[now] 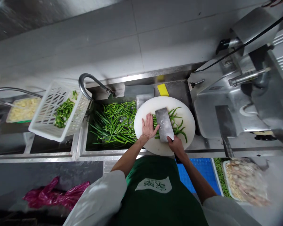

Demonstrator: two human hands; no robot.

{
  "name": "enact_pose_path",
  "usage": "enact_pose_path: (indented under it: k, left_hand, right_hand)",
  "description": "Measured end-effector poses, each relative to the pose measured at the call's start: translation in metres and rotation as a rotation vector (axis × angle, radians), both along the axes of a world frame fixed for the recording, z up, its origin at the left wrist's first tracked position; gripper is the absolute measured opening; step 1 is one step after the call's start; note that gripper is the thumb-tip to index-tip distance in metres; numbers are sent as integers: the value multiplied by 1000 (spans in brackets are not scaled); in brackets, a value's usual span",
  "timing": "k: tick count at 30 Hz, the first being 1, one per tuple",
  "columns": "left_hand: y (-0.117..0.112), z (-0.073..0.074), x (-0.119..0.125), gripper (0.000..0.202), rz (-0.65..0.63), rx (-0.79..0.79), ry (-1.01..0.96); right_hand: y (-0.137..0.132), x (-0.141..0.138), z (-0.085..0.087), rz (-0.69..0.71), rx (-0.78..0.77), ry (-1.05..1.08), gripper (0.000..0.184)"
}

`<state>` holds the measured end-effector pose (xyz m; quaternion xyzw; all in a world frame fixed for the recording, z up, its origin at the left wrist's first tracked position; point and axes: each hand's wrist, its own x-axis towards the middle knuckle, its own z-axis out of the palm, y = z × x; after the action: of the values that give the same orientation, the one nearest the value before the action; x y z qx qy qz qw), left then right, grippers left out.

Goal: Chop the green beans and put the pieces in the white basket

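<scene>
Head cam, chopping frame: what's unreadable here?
- Handle of the cleaver: head view, hidden inside the right hand.
- Cut line on the greens: head view, covered by the blade and the left hand.
- Contents of the tray, lower right: head view, blurred.
- The apron print: head view, too small.

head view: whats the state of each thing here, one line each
left hand, open, flat on the bunch of beans
right hand, shut on the cleaver handle
cleaver, blade down on the bunch
bunch of beans, lying on the cutting board, pinned
cutting board, flat, overlapping the sink edge
sink, filled with long beans
basket, tilted, holding cut green pieces
faucet, no water seen
</scene>
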<state>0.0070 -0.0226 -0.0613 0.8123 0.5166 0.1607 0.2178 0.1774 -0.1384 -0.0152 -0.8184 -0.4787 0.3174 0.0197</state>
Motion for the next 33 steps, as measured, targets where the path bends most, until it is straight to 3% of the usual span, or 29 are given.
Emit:
enact_pose_path:
  k: [9,19,27,33]
  left_hand:
    - [9,-4,0,95,9,9,5]
    - [11,-1,-2,94,-10,-13,-26]
    - [12,1,-3,89,-39,45,248]
    - [13,-1,-7,89,-56,57,233]
  right_hand:
    - [2,-1,0,-5,-58,30,42]
    - [18,-24,3,0,-93,-3,43]
    - [31,-48,7,-40,-103,-31,39]
    - [35,-64,9,-68,-93,-70,42]
